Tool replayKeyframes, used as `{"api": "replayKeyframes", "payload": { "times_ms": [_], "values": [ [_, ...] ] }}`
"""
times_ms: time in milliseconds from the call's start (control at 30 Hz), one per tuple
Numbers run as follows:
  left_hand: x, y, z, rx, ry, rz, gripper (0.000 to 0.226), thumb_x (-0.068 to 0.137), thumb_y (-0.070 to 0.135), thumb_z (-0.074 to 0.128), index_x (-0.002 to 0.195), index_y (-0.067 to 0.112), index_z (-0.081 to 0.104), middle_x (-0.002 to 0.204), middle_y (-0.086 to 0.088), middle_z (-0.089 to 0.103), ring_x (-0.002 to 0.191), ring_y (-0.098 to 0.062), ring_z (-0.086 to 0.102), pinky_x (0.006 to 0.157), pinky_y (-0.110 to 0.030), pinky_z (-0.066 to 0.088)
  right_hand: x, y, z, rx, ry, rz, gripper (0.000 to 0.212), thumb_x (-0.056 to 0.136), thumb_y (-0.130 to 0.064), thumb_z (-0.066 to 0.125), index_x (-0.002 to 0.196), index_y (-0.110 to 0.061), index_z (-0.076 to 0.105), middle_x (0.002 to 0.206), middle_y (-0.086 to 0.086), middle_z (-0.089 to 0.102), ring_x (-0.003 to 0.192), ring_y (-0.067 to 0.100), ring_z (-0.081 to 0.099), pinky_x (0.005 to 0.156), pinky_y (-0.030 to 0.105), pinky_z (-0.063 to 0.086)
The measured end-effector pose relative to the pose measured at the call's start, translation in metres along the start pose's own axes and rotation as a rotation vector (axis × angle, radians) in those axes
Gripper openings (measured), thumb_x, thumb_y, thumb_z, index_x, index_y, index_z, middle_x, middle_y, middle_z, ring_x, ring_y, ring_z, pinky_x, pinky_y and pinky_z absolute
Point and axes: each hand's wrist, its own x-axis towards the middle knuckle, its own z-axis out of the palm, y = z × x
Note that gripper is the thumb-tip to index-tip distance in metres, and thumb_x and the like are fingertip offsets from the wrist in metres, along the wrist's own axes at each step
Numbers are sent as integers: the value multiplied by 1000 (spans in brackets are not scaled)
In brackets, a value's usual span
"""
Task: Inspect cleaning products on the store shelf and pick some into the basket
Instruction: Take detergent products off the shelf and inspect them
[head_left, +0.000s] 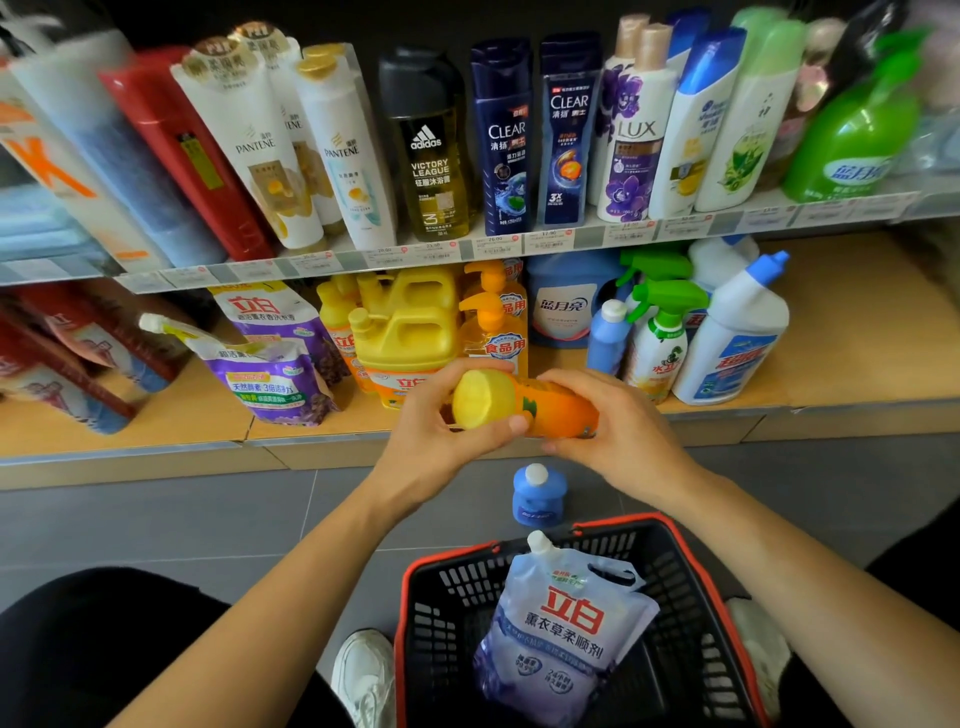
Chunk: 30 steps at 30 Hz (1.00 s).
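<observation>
- The orange plastic bottle with a yellow end (558, 410) is lying sideways in mid-air, yellow end facing you.
- The black mesh plastic basket with a red rim (451, 590) is sitting below you, holding a blue-and-white refill pouch (566, 639).

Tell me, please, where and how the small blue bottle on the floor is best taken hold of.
Grip the small blue bottle round its body below the white cap, coming from above. It stands upright on the floor just beyond the basket, free on all sides, and the cap looks too narrow for a sure hold.
</observation>
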Motion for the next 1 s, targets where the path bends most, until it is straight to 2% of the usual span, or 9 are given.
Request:
{"api": "replayKeyframes", "payload": {
  "times_ms": [133, 233, 333, 433, 533, 667, 800, 933, 1000],
  "values": [
    [1, 5, -1, -116, -72, -63, 32, 83, 42, 71, 114, 36, 72, 114, 8, 70, 108, -19, 69, 75, -32, 60, -3, 1, 0, 153, -20, 60, 68, 65, -36, 85, 121, -52, 51, 118, -15, 64, 110, 11, 61, 92, 42, 54],
    [2, 4, -3, -156, -67, -102, 24, 96, 39, 60, 114, 34, 75, 118, 1, 72, 108, -22, 70, 76, -32, 60, -3, -1, 0, 168, -41, 81, 67, 61, -44, 83, 119, -60, 53, 118, -18, 65, 110, 9, 62, 92, 42, 55],
    [4, 3, -4, -179, -55, -133, 29, 98, 37, 52, 115, 33, 76, 118, 2, 73, 108, -22, 71, 76, -34, 61, -2, -2, 0, 167, -50, 94, 67, 58, -52, 79, 116, -69, 50, 117, -20, 66, 109, 7, 63, 91, 42, 55],
    [4, 0, -4, -220, -42, -127, 33, 102, 37, 51, 127, 27, 69, 126, 4, 70, 113, -26, 69, 80, -37, 62, -2, -2, 0, 182, -43, 99, 66, 58, -55, 78, 116, -70, 49, 118, -17, 67, 109, 10, 64, 92, 45, 55],
    [3, 1, -4, -255, -37, -94, 38, 99, 36, 53, 135, 32, 63, 129, 5, 68, 117, -28, 68, 83, -37, 62, 0, 1, -1, 212, -31, 115, 68, 57, -56, 79, 119, -64, 52, 119, -15, 67, 111, 12, 64, 93, 47, 54],
    [3, 1, -6, -215, -55, -25, 41, 98, 29, 58, 139, 38, 58, 132, 11, 66, 117, -25, 68, 84, -35, 61, 0, 6, 0, 267, -26, 128, 76, 61, -48, 83, 131, -41, 55, 125, -7, 66, 116, 16, 63, 96, 50, 52],
    [3, 0, -8, -98, -76, 70, 63, 90, 15, 73, 147, 30, 48, 138, 4, 62, 119, -26, 66, 90, -37, 59, 1, 7, 1, 320, -30, 133, 75, 66, -40, 85, 134, -29, 57, 123, -5, 68, 114, 17, 64, 96, 50, 53],
    [5, 0, -7, 13, 2, 77, 61, 77, 17, 85, 131, 16, 56, 124, -4, 67, 115, -25, 67, 91, -54, 58, -2, 6, 3, 344, -87, 131, 69, 74, -24, 88, 136, -27, 57, 120, -5, 69, 109, 15, 66, 93, 47, 55],
    [5, 0, -8, -6, 36, 60, 60, 72, 27, 86, 124, 16, 58, 119, -5, 69, 112, -25, 68, 90, -55, 58, -3, 3, 5, 352, -136, 117, 67, 77, -23, 86, 137, -30, 56, 118, -8, 70, 106, 11, 67, 91, 40, 56]
  ]
}}
